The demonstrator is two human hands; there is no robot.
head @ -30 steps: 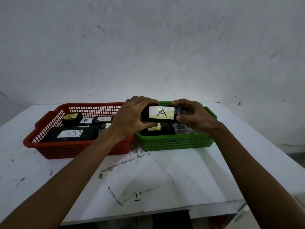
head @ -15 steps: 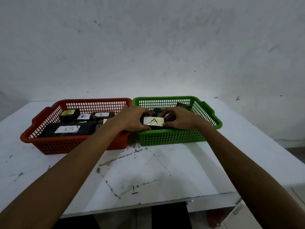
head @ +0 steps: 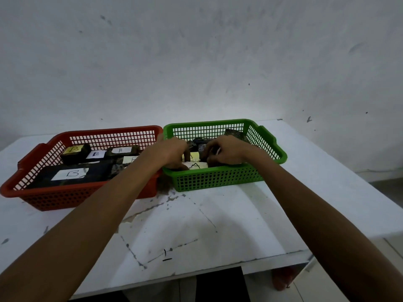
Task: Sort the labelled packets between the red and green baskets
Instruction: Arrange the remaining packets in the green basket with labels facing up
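Observation:
The green basket (head: 220, 180) stands at the right of the red basket (head: 72, 195), and their sides touch. Both my hands reach into the green one. My left hand (head: 169, 152) and my right hand (head: 226, 151) rest on a dark packet whose label reads A (head: 197, 165), low at the basket's front wall. Whether the fingers still grip it is unclear. A second yellow-labelled packet (head: 194, 156) lies just behind it. In the red basket lie several dark packets marked B, among them a large one (head: 69, 174) at the front.
The baskets sit on a white, scuffed table (head: 218, 225) against a white wall. More dark packets (head: 234, 134) are piled at the back of the green basket. The table's front edge runs close below my forearms; a dark gap shows beneath it.
The A packet went from held up above the green basket down into it, near its front wall. Both hands went down with it and stay on it.

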